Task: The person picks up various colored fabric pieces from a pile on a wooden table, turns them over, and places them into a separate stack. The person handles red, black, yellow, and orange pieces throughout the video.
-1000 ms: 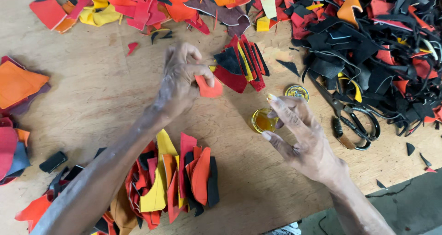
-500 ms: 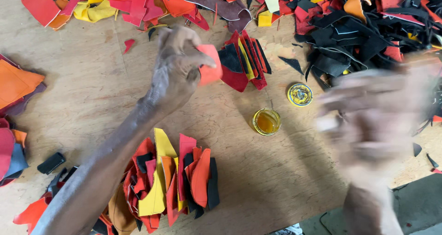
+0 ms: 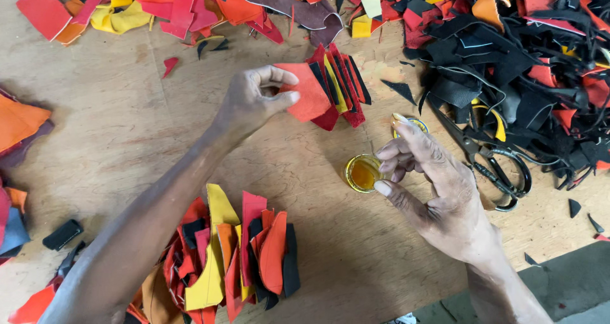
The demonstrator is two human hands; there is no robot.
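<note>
Clearly thin and floppy, the red leather scrap [image 3: 309, 92] near the worktop's far edge is pinched at its left edge by the left hand [image 3: 254, 101], while the right hand [image 3: 438, 184] hovers loosely open, holding nothing, beside the small jar of yellow glue [image 3: 363, 173].

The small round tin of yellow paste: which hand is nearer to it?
Right. The right hand has its fingers at the tin rim. The left hand is up and left, holding a red leather piece.
</note>
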